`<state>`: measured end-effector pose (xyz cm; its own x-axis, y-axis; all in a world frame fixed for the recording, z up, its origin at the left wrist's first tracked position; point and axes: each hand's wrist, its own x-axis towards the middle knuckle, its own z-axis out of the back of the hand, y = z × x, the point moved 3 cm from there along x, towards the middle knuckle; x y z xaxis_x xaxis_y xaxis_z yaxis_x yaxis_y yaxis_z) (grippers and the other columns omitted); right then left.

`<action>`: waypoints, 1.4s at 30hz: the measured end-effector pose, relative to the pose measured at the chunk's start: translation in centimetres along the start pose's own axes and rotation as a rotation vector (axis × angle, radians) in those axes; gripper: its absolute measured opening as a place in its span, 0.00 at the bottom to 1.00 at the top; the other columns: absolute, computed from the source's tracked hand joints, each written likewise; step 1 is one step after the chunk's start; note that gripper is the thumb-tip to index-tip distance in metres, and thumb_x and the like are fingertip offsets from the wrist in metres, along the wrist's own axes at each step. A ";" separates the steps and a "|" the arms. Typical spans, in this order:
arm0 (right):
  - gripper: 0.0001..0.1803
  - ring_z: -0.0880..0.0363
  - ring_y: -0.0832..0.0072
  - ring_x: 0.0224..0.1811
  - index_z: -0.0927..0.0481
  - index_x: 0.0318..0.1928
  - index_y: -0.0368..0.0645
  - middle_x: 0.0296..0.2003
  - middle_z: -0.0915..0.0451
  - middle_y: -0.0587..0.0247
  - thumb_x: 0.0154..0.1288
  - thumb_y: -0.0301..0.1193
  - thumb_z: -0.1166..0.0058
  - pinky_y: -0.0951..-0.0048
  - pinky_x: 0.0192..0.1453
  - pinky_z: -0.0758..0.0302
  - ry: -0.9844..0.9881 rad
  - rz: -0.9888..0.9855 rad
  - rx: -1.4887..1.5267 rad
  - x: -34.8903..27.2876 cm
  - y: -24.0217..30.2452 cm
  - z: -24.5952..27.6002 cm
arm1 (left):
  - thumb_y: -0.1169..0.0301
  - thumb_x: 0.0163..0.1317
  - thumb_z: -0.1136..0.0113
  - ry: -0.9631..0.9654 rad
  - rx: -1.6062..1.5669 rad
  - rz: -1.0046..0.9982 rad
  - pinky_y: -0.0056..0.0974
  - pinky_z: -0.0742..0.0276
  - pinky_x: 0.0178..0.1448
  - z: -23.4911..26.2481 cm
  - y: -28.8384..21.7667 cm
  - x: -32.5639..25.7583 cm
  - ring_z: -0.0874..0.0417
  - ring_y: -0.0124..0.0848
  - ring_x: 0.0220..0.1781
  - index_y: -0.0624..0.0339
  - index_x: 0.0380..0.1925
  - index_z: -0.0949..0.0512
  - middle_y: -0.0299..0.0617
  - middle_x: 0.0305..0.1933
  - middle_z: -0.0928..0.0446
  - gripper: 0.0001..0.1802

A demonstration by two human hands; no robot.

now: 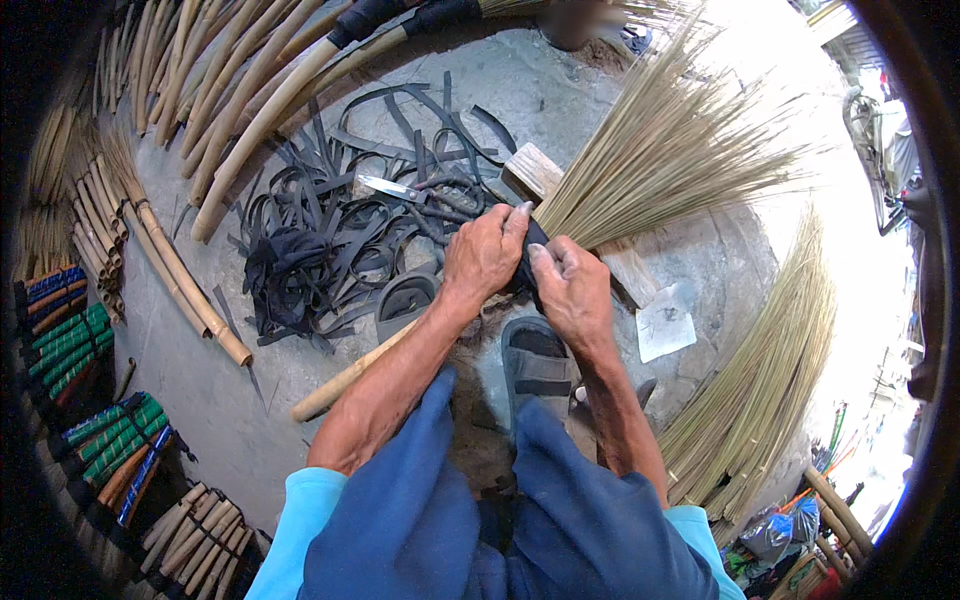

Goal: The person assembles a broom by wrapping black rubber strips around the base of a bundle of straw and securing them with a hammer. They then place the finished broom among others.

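Note:
A broom with a fan of long dry-grass bristles (665, 150) lies across in front of me, its bamboo handle (350, 376) running down to the left under my left forearm. A black strip (526, 250) is wrapped round the neck where bristles and handle meet. My left hand (482, 250) is closed on this strip at the left side of the neck. Close beside it, my right hand (575, 290) is closed on the strip too, thumb against curled fingers. The hands cover much of the binding. Scissors (392, 188) lie left of the broom's neck.
A tangled pile of black strips (290, 270) spreads to the left. Wooden blocks (535, 172) sit by the bristles. Another grass bundle (760, 390) lies at right. Curved broom handles (270, 120) line the upper left; bamboo poles (185, 280) and tied bundles stand left. My sandalled foot (537, 362) is below.

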<state>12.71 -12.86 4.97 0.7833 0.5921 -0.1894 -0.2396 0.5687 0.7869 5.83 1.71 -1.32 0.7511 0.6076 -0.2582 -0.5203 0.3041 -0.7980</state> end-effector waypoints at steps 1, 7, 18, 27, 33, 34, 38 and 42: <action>0.21 0.24 0.42 0.27 0.22 0.35 0.34 0.28 0.22 0.35 0.80 0.40 0.37 0.49 0.37 0.24 -0.014 -0.009 -0.031 0.2 -0.1 -0.2 | 0.44 0.87 0.53 0.001 0.018 0.007 0.71 0.21 0.52 -0.2 -0.2 -0.1 0.14 0.74 0.49 0.60 0.46 0.17 0.68 0.42 0.13 0.30; 0.19 0.29 0.68 0.28 0.19 0.36 0.37 0.27 0.20 0.55 0.83 0.39 0.38 0.62 0.36 0.27 0.013 -0.131 0.331 0.1 -1.9 -1.6 | 0.48 0.88 0.54 -0.088 0.091 0.021 0.75 0.23 0.50 -0.3 -0.7 -0.8 0.14 0.75 0.46 0.59 0.47 0.20 0.69 0.39 0.13 0.25; 0.22 0.30 0.77 0.29 0.21 0.34 0.33 0.22 0.29 0.60 0.81 0.40 0.36 0.58 0.35 0.28 -0.057 -0.081 0.132 0.7 -2.4 -1.7 | 0.52 0.87 0.50 -0.166 0.034 -0.001 0.73 0.21 0.52 0.4 -0.1 0.1 0.12 0.74 0.48 0.58 0.53 0.20 0.69 0.41 0.12 0.20; 0.11 0.23 0.84 0.34 0.17 0.39 0.44 0.37 0.15 0.74 0.85 0.33 0.39 0.71 0.39 0.23 0.018 -0.346 1.103 0.5 -1.6 -3.7 | 0.54 0.88 0.53 -0.160 0.111 0.000 0.75 0.22 0.50 0.5 -0.7 -0.1 0.13 0.75 0.44 0.58 0.54 0.26 0.70 0.38 0.13 0.18; 0.06 0.16 0.79 0.34 0.16 0.42 0.46 0.38 0.12 0.70 0.81 0.30 0.38 0.72 0.41 0.16 0.082 -0.503 1.375 -0.2 -0.3 -3.2 | 0.57 0.88 0.53 -0.194 0.070 -0.009 0.75 0.23 0.49 0.5 -0.6 -0.1 0.13 0.74 0.44 0.59 0.55 0.29 0.71 0.38 0.13 0.16; 0.05 0.16 0.79 0.34 0.16 0.42 0.46 0.38 0.13 0.70 0.81 0.30 0.38 0.72 0.40 0.16 0.081 -0.525 1.354 -0.2 -0.2 -3.0 | 0.57 0.88 0.53 -0.200 0.065 -0.009 0.75 0.23 0.49 0.5 -0.5 -0.1 0.13 0.74 0.44 0.59 0.55 0.29 0.71 0.38 0.13 0.16; 0.05 0.16 0.81 0.33 0.17 0.41 0.48 0.35 0.14 0.71 0.80 0.30 0.37 0.73 0.36 0.18 0.098 -0.607 1.335 -0.2 -0.5 -2.7 | 0.58 0.87 0.52 -0.210 0.056 -0.026 0.75 0.23 0.50 0.4 0.1 0.3 0.13 0.75 0.45 0.60 0.54 0.29 0.72 0.38 0.14 0.16; 0.07 0.19 0.83 0.34 0.17 0.40 0.47 0.34 0.16 0.73 0.81 0.31 0.37 0.75 0.40 0.21 0.050 -0.532 1.267 -0.5 -1.1 -3.6 | 0.58 0.86 0.51 -0.218 0.053 -0.044 0.76 0.24 0.51 0.2 0.7 0.4 0.13 0.75 0.45 0.60 0.55 0.30 0.72 0.39 0.14 0.16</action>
<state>10.50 -11.77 2.09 0.5873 0.5037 -0.6336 0.7836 -0.1578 0.6009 5.68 2.34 -1.88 0.6708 0.7354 -0.0956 -0.5139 0.3680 -0.7749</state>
